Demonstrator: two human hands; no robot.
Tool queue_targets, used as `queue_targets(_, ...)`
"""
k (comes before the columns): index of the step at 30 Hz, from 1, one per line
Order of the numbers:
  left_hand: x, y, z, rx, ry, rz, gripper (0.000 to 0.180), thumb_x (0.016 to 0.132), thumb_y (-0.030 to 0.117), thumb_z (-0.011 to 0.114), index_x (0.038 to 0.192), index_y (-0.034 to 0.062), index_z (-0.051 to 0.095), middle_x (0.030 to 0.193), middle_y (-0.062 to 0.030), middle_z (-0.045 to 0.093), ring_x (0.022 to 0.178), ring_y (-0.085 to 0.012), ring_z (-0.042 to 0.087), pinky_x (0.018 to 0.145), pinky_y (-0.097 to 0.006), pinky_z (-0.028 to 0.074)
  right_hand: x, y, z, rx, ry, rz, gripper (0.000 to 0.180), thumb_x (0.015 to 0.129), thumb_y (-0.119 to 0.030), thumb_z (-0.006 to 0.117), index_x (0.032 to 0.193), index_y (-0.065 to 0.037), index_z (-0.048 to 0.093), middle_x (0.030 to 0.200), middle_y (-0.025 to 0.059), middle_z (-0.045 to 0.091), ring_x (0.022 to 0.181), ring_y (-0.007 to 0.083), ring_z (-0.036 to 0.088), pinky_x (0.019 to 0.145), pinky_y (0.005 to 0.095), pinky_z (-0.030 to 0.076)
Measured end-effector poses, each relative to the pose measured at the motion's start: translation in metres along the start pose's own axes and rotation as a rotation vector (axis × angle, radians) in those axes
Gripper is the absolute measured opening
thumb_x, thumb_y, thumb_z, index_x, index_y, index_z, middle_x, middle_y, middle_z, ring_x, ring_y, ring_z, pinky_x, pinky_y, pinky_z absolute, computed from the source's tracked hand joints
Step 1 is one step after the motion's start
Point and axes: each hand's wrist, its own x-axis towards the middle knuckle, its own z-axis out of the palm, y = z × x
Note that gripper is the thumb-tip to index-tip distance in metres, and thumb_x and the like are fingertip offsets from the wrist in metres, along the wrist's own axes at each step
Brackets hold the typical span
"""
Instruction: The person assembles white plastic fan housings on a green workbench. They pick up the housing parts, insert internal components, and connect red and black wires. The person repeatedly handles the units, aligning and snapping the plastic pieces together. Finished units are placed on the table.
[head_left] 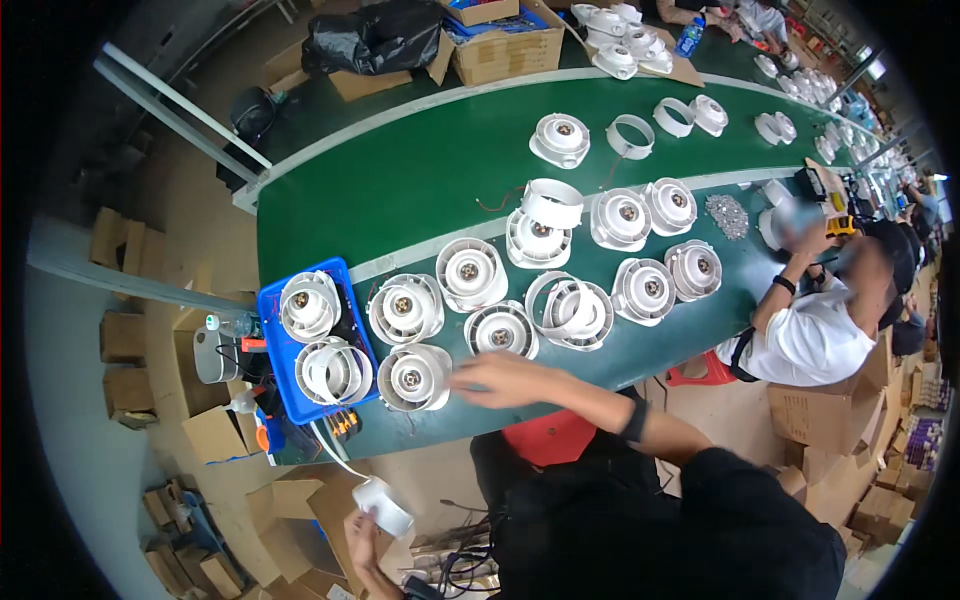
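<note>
The person's right hand (492, 378) reaches out flat over the near edge of the green table (420, 185), fingers spread and blurred, gripping nothing. It hovers just beside a white round fan housing (413, 377) at the table's near edge and just below another housing (501, 329); whether it touches either cannot be told. The left hand (358, 535) is low, off the table and near the lower edge of the view, closed around a small white part (385, 507) from which a white cable (328, 447) runs up toward the table.

The near table edge runs right under the right hand, so open room lies only toward the person's body and the floor. Ahead, the near strip is crowded with white housings in two loose rows, nearly touching one another, leaving little bare green between them. To the left, a blue tray (271, 299) holds two more housings and blocks that side; orange-handled tools (343, 423) lie at the edge below it. Beyond a pale dividing rail (420, 255) the wider green belt is mostly bare, with a few housings and white rings (630, 136) well apart.

At the right, another person in a white shirt (810, 340) sits at the same table. Cardboard boxes (215, 433) crowd the floor on the left.
</note>
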Motion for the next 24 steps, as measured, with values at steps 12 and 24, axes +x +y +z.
queue_targets(12, 0.070, 0.305, 0.249, 0.864, -0.278, 0.697, 0.022, 0.090, 0.020, 0.063, 0.096, -0.0018, 0.067, 0.071, 0.0000, 0.056, 0.065, -0.0073, 0.048, 0.057, -0.027, 0.039, -0.250, 0.079, -0.132, 0.000, 0.685, 0.436, 0.015, 0.082, 0.001, 0.058, 0.093, -0.002, 0.068, 0.086, 0.0161, 0.070, 0.075, 0.0274, 0.069, 0.066, 0.0356, 0.053)
queue_targets(24, 0.405, 0.282, 0.421, 1.791, 0.104, 0.654, 0.030, 0.090, 0.034, 0.060, 0.111, 0.0158, 0.069, 0.117, -0.0157, 0.065, 0.109, -0.0331, 0.064, 0.091, -0.045, 0.052, -0.199, 0.214, -0.207, -0.754, 0.437, 0.645, 0.012, 0.075, -0.019, 0.066, 0.084, -0.012, 0.070, 0.073, 0.0142, 0.068, 0.070, 0.0331, 0.069, 0.064, 0.0458, 0.055)
